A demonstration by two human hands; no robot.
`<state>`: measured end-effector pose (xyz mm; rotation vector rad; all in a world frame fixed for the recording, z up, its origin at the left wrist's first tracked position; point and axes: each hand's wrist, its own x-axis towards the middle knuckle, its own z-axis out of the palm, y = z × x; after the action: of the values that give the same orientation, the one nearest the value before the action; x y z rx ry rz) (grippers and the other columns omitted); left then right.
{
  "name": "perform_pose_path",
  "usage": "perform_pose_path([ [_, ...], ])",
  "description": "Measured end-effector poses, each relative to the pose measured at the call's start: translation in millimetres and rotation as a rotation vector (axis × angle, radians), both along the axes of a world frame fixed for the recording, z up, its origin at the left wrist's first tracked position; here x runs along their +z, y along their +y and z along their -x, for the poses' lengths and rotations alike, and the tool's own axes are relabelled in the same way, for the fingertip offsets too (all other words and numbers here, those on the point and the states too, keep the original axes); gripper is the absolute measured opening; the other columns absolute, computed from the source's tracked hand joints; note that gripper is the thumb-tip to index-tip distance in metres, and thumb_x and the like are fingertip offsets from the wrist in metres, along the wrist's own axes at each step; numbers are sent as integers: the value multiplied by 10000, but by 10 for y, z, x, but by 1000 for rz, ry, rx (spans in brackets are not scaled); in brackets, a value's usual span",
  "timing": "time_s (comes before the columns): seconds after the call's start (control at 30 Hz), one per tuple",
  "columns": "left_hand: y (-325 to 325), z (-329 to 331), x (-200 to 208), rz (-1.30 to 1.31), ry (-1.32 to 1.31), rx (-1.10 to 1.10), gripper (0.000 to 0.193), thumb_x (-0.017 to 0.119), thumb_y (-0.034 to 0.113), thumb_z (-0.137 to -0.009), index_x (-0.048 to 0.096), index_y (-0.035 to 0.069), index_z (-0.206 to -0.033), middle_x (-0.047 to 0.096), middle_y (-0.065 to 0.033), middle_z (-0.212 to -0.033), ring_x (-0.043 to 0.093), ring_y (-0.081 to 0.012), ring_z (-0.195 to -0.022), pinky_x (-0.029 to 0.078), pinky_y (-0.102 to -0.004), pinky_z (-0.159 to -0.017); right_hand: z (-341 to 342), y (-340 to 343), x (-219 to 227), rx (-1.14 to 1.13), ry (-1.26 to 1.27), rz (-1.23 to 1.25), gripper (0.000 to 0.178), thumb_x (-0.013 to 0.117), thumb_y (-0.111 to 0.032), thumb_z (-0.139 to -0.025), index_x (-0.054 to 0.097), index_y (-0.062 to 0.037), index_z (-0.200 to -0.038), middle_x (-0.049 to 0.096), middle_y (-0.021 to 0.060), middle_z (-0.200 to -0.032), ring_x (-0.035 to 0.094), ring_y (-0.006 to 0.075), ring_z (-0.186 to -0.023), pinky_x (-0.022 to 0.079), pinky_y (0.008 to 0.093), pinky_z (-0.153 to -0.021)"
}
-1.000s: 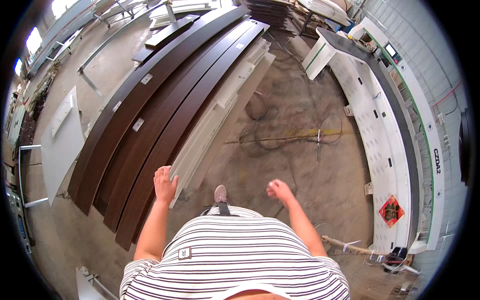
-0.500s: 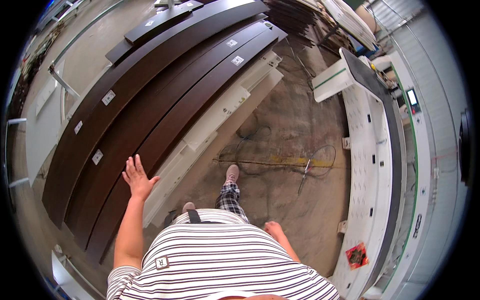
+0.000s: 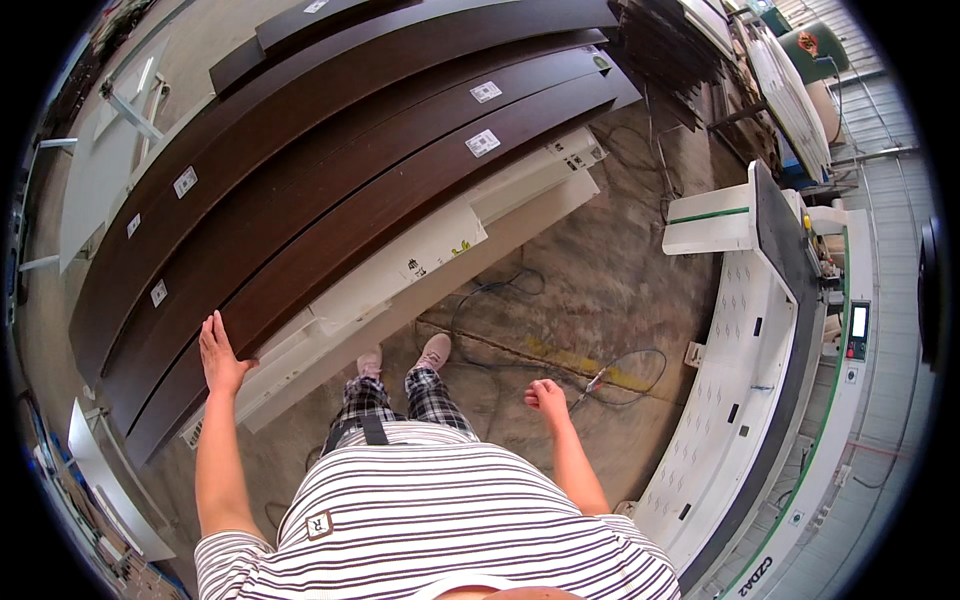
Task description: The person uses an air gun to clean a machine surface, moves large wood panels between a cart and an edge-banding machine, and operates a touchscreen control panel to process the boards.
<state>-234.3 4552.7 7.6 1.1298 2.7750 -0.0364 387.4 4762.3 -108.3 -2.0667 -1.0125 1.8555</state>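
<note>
My left hand [image 3: 224,362] lies on the near dark brown board [image 3: 350,235] with its fingers stretched out, by the seam with the board beside it. The thumb points toward the board's near edge. Long dark brown boards with small white labels [image 3: 482,143] lie side by side on a stack. Beneath them, pale boards [image 3: 400,268] stick out toward me. To the right, my right hand [image 3: 546,398] hangs over the floor with its fingers curled in. Nothing shows in it.
A long white machine [image 3: 715,390] with a dark top curves along the right side. A cable [image 3: 650,365] with a connector lies on the concrete floor [image 3: 560,290]. Pale sheets [image 3: 785,85] and a green tank [image 3: 815,50] stand at the far right. White panels [image 3: 105,490] are at the left.
The view has turned and shifted. My right hand has come forward from beside my body. My feet now stand closer together, while my left hand stays on the boards.
</note>
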Motion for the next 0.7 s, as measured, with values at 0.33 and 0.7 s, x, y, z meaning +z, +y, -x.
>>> perform_pose_path([
  [0.33, 100, -40, 72, 42, -40, 40, 1333, 949, 163, -500, 130, 140, -1551, 266, -108, -1519, 258, -326, -1432, 267, -427, -1202, -77, -67, -222, 142, -88, 154, 268, 592, -288, -975, 610, -31, -1047, 689, 83, -874, 658, 155, -710, 554, 316, -653],
  [0.7, -2, -20, -14, -22, 2, -22, 1201, 939, 140, -508, 256, 119, -1496, 343, -118, -1428, 357, -337, -1335, 330, -436, -1141, 155, 96, -225, 83, -36, 85, 238, 600, -253, -969, 620, -18, -1005, 674, 79, -819, 623, 144, -649, 522, 297, -588],
])
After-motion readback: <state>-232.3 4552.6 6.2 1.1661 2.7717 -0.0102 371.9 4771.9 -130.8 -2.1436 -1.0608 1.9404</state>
